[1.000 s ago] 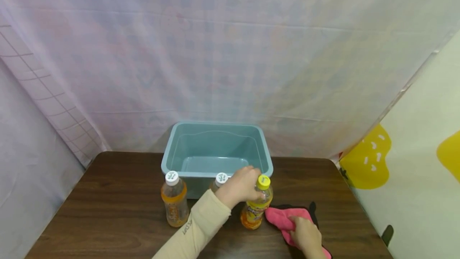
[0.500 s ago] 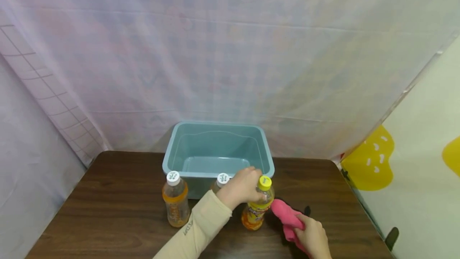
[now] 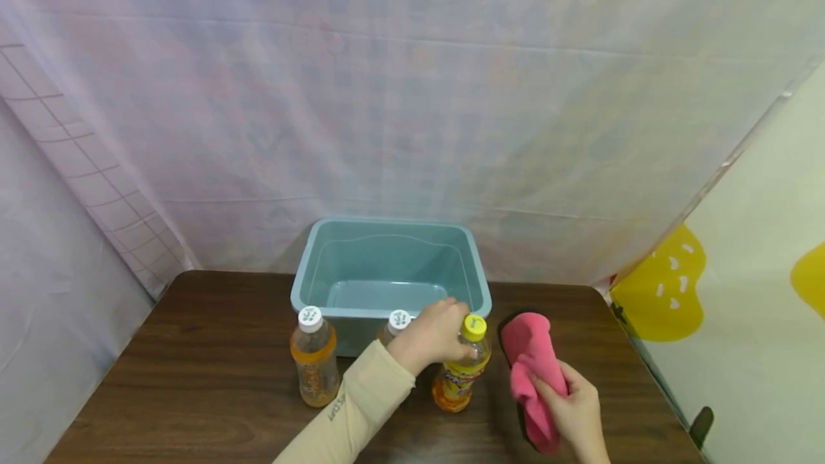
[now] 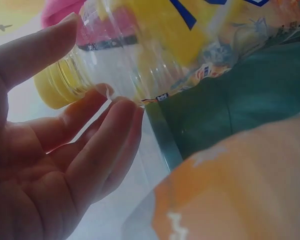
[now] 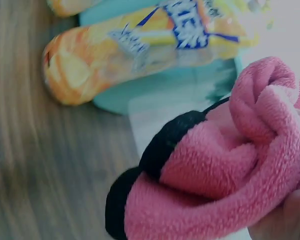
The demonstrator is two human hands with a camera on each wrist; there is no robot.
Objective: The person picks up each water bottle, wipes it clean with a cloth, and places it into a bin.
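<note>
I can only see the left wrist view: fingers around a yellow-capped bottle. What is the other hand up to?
Observer: The right hand grips a pink cloth, held up just right of the yellow-capped bottle.
Operator: Is that the only bottle?
Observer: No, two white-capped bottles stand to its left.
Operator: And the greenish thing behind?
Observer: A blue-green tub, with nothing in it.

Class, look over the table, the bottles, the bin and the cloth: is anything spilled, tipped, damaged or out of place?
Nothing stands out. The three bottles stand upright and capped before the empty blue bin. The left hand grips the yellow-capped bottle; the right hand holds the pink cloth raised.
</note>
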